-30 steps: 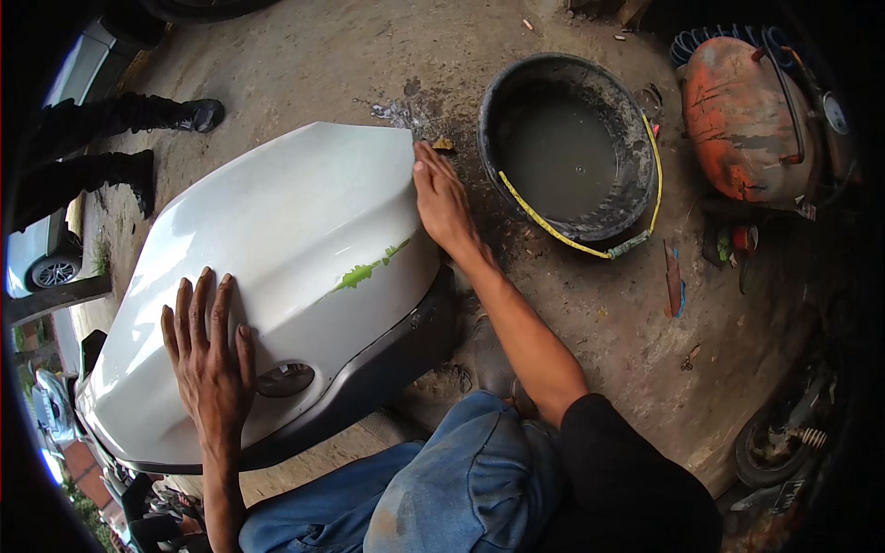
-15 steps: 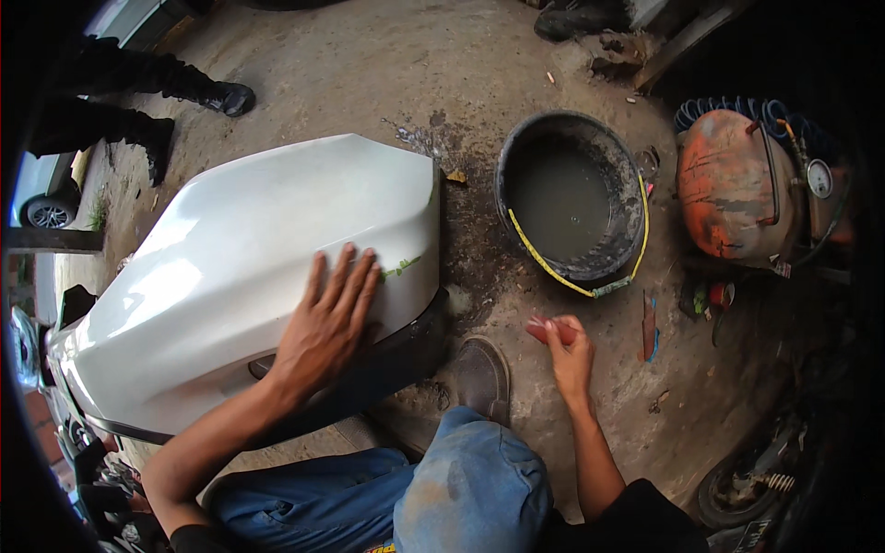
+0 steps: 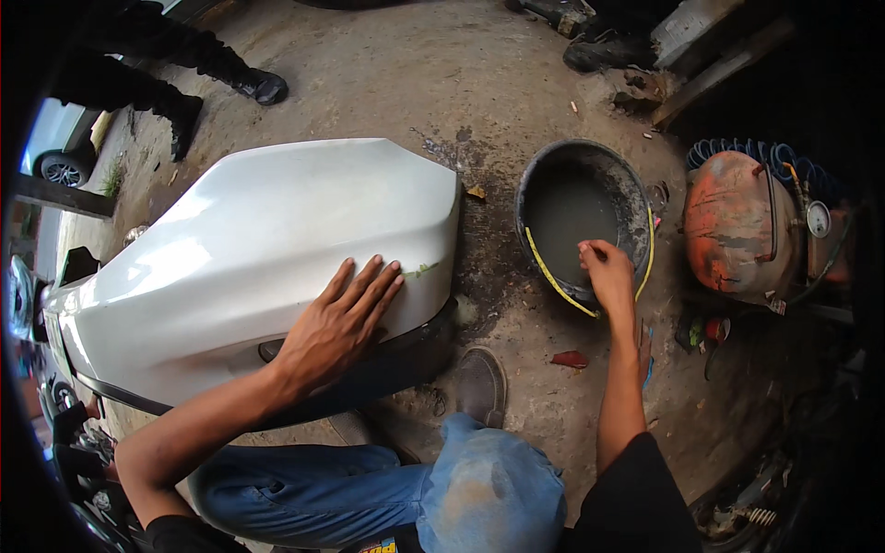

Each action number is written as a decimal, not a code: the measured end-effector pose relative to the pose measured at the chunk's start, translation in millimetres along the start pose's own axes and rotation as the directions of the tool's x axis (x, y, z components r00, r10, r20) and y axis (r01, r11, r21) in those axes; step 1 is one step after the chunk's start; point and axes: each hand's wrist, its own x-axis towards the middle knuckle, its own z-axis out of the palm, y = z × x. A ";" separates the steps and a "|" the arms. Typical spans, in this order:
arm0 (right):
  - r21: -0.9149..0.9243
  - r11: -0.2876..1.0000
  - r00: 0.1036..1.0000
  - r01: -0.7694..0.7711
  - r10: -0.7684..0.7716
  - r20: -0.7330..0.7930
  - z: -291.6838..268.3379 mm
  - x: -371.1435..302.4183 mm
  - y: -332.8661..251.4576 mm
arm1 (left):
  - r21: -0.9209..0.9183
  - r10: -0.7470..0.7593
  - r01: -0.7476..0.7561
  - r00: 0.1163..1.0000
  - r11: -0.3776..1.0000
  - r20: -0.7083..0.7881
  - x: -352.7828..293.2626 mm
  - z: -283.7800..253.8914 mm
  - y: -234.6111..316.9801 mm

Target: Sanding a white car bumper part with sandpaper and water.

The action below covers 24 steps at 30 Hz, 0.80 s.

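My left hand (image 3: 336, 318) lies flat on a glossy white car bumper (image 3: 304, 203), fingers stretched out, close to a small green scuffed patch (image 3: 421, 270) near the panel's right end. Over the near side of a black bucket (image 3: 527, 198) is my right hand (image 3: 608, 272), its fingers pinched together. Whatever they may hold is hidden or too small to make out. Cloudy grey water (image 3: 572, 212) stands in the bucket, which has a yellow handle (image 3: 550, 274). A reddish-brown flat piece (image 3: 570, 359) lies on the floor between my shoe and my right forearm.
A worn orange tank (image 3: 733, 221) with a gauge (image 3: 818, 219) and coiled blue hose (image 3: 765, 152) stands right of the bucket. A person's dark-clad legs (image 3: 166, 88) are at the far left. A wooden post (image 3: 724, 69) rises at the far right. My shoe (image 3: 481, 382) is beside the bumper.
My right hand has left the reddish-brown piece, which now lies on the floor, and moved up over the bucket. My left hand remains flat on the bumper. The whole view has shifted slightly.
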 end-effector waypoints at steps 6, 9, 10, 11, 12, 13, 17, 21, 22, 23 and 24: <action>-0.351 0.936 0.998 0.027 -0.005 0.065 27.3 48.4 16.5 | 0.081 -0.185 0.179 0.981 0.980 0.066 -50.2 -20.1 6.7; -0.299 0.954 0.990 0.016 0.027 0.137 28.9 63.4 43.4 | 0.090 -0.226 0.219 0.971 0.972 0.075 -53.9 -17.9 10.0; -0.187 0.977 0.956 -0.102 0.148 0.251 28.1 65.4 43.6 | 0.128 -0.223 0.214 0.973 0.968 0.060 -51.1 -15.5 10.7; 0.157 0.954 0.901 -0.254 0.174 0.397 25.4 59.2 27.8 | 0.099 -0.232 0.225 0.971 0.969 0.056 -50.9 -15.9 12.0; 0.159 0.956 0.894 -0.248 0.163 0.417 20.0 52.5 11.4 | 0.103 -0.251 0.243 0.966 0.964 0.069 -49.1 -17.0 12.5; 0.291 0.925 0.879 -0.245 0.085 0.469 9.4 39.6 -12.8 | 0.104 -0.227 0.220 0.972 0.970 0.061 -44.6 -17.0 12.6; 0.524 0.842 0.788 -0.129 -0.234 0.570 9.3 -22.4 -113.3 | 0.090 -0.150 0.147 0.989 0.985 0.019 -13.7 2.4 16.0; 0.614 0.787 0.691 -0.068 -0.406 0.598 58.8 -83.5 -188.4 | 0.142 -0.052 0.064 0.995 0.988 -0.090 21.0 33.3 19.8; 0.597 0.801 0.688 -0.044 -0.409 0.599 71.8 -93.5 -199.4 | 0.140 0.004 0.010 0.994 0.990 -0.106 27.7 39.6 20.7; 0.551 0.830 0.713 0.093 -0.441 0.545 77.8 -100.6 -208.8 | 0.311 -0.040 0.065 0.995 0.948 -0.087 35.6 38.1 30.1; 0.561 0.822 0.720 0.091 -0.444 0.534 83.0 -105.6 -215.2 | 0.306 -0.049 0.073 0.995 0.949 -0.086 33.6 37.8 28.1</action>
